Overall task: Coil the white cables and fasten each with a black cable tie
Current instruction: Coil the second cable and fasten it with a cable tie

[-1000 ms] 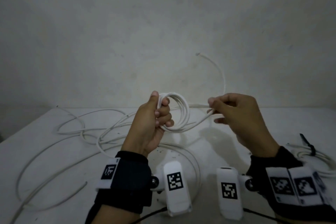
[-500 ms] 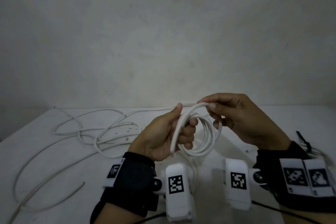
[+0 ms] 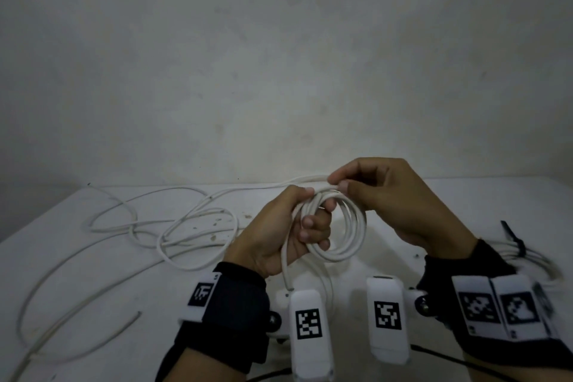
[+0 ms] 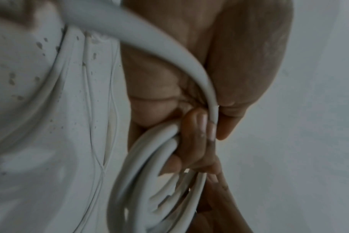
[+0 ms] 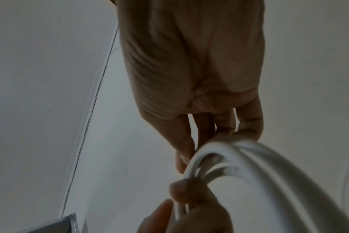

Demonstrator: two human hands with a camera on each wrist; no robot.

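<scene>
Your coil (image 3: pixel 347 236) is white, same as the loose cable (image 3: pixel 124 245) on the white surface (image 3: pixel 77 273), which has brown specks. Black tie (image 3: pixel 513 239) on the bundle at right. Black wrist straps (image 3: pixel 235 304), b&w square-pattern tags (image 3: pixel 308 324).

white table (image 3: pixel 465 201), grey wall (image 3: pixel 279 56)

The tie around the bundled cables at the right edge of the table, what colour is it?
Black. The tie shows best in the head view.
</scene>
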